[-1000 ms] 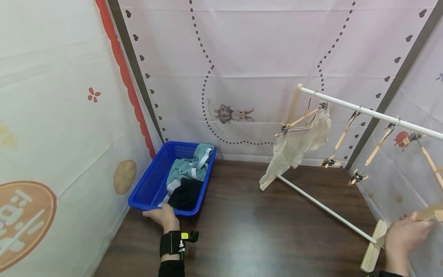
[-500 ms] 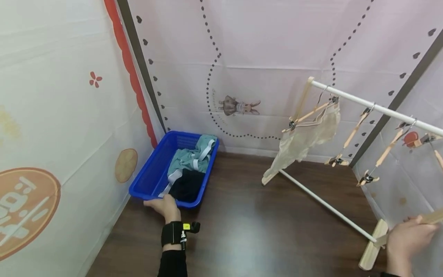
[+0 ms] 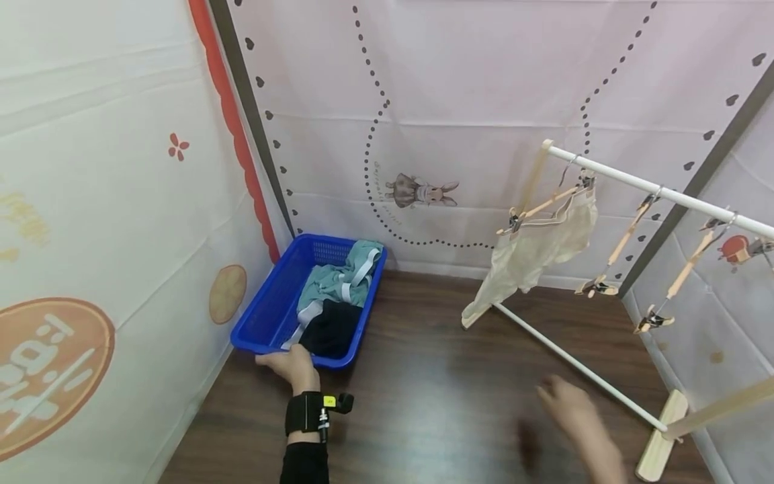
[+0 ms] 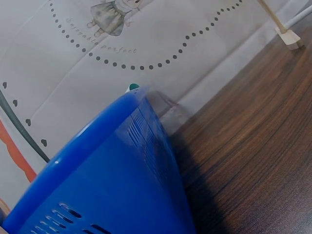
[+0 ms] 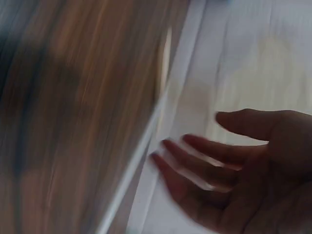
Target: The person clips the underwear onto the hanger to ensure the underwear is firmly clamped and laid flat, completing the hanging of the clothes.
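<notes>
My left hand (image 3: 295, 368) grips the near rim of a blue plastic basket (image 3: 272, 302) at the left of the floor. In it lie a teal garment (image 3: 326, 286) with white bands and a black garment (image 3: 331, 328). The left wrist view shows the basket's outer wall (image 4: 122, 180); that hand is almost wholly out of it. Over the brown floor, left of a wooden rack's lower rod (image 3: 574, 363), my right hand (image 3: 571, 407) is blurred by motion. In the right wrist view its fingers (image 5: 214, 148) are loosely bent, with nothing held.
A white top bar (image 3: 641, 181) on the rack carries several clip hangers. Beige shorts (image 3: 538, 242) hang from the far one. The rack's near wooden upright (image 3: 725, 405) rises at the right. Printed fabric walls (image 3: 484, 81) surround the dark wood-look floor (image 3: 441, 376).
My right hand has let go of the rack's near upright and moved left over the floor. The left hand stays on the basket rim. The head view has shifted slightly.
</notes>
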A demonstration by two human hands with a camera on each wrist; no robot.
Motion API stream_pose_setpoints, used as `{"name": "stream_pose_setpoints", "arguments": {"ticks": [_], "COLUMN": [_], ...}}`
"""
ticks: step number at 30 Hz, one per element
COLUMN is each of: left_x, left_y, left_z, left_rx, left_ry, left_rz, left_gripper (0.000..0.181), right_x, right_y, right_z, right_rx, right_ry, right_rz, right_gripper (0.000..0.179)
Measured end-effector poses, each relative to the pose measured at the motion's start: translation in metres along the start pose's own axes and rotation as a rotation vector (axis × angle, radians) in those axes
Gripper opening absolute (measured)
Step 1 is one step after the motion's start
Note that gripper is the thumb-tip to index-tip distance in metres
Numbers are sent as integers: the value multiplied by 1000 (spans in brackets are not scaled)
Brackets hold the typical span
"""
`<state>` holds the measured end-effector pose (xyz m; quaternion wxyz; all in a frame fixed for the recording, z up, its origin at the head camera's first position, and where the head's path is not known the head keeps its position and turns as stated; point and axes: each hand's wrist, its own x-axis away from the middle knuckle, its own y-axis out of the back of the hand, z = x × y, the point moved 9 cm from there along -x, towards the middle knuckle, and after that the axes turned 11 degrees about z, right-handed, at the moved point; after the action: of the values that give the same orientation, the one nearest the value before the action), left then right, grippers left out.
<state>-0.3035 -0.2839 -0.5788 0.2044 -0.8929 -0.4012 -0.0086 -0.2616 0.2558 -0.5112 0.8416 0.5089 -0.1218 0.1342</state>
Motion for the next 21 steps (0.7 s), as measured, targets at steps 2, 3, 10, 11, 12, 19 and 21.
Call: {"name": "stream_pose_setpoints", "arguments": {"ticks": [2,3,10,11,12,19,21], "left_x": [0,0,2,2,1,1,2], "left_y": [-2,-3,-5,-4,-3,7,9], "left_z": [1,2,5,5,5,0,-2], "left_rx": [5,8,11,9,8,-10,-18], "left_ry": [-5,-8,-6,-8,-11,-39,-43], "left_rz": [-5,-5,3,7,10,4,1], "left_gripper": [99,99,97,97,97,96,95], "right_x": [-17,-25,-68,-72,-76,-110,-121], "right_y": [-12,-16,-52,-59,-67,-124,-137], "right_z": [58,86,250,270,288,366,376], "right_rx": [-10,-7,-84,-90,-87,232,380], "right_ry": [138,215,706,758,802,837,790], "right_rz": [-59,-95,-239,-241,-240,-178,-166], "right_gripper": [29,25,20,21,22,28,32]}}
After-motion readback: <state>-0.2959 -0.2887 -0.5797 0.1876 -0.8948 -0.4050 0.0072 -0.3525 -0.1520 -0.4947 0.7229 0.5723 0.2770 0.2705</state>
